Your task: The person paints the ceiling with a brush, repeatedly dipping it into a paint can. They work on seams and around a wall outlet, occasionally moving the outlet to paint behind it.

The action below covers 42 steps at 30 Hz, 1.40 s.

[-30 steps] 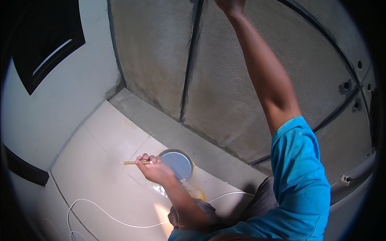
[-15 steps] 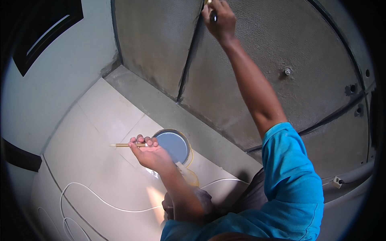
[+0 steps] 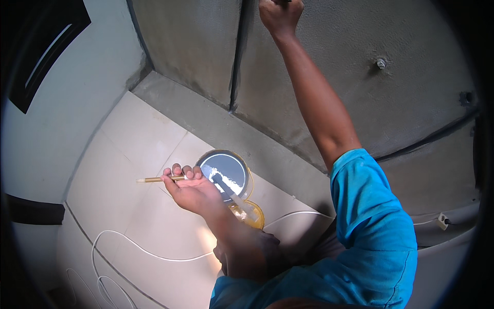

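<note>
My left hand (image 3: 188, 188) is palm up, its fingers closed round a slim gold-coloured stick (image 3: 152, 180) with a pale tip. Just beyond it on the floor is a round bucket (image 3: 207, 154) with a thin yellow wire handle, holding grey liquid (image 3: 229, 164). A flat pale stick (image 3: 240, 202) with a dark end leans in the bucket. Raised against the grey wall, my right hand (image 3: 280, 15) is closed on a black-handled tool (image 3: 281, 1) beside a dark vertical joint line (image 3: 237, 56). The picture's top edge cuts off the tool's working end.
A yellow tub (image 3: 257, 220) stands close to the bucket. White cable (image 3: 154, 257) loops over the tiled floor. A grey ledge (image 3: 180, 110) runs along the wall's foot. From the wall sticks a metal fitting (image 3: 381, 63), and a white socket (image 3: 442, 221) lies at right.
The view has shifted. My right hand has moved up toward the top edge, hiding more of its tool. More of the bucket and its flat stick shows; my left hand keeps its grip.
</note>
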Motion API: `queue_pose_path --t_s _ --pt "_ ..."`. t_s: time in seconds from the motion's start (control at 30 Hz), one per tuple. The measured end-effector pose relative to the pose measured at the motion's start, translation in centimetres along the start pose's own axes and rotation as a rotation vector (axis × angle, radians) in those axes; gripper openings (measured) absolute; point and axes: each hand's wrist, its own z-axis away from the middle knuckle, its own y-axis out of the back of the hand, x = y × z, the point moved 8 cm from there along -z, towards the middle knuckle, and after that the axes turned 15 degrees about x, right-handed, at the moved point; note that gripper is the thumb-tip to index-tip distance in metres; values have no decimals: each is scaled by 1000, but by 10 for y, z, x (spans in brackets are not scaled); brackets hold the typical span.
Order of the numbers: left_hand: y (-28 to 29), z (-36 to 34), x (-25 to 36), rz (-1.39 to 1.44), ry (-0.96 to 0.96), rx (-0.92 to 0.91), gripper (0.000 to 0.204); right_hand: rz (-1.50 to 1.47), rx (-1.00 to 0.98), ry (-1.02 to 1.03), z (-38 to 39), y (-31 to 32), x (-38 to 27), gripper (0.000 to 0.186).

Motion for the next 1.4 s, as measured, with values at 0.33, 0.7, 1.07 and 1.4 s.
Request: queue_pose_path --t_s 0.33,0.7,1.07,1.4 --pt "-8 9 5 -33 -36 -60 15 17 -259 -330 264 49 57 11" --pt "1 -12 3 25 -26 -168 16 -12 -26 -282 182 35 50 14" --pt "18 -20 8 152 -83 -180 23 -135 -920 -807 253 111 2 26" --pt "15 -25 17 84 -110 -120 28 -142 -1383 -623 398 121 -40 27"
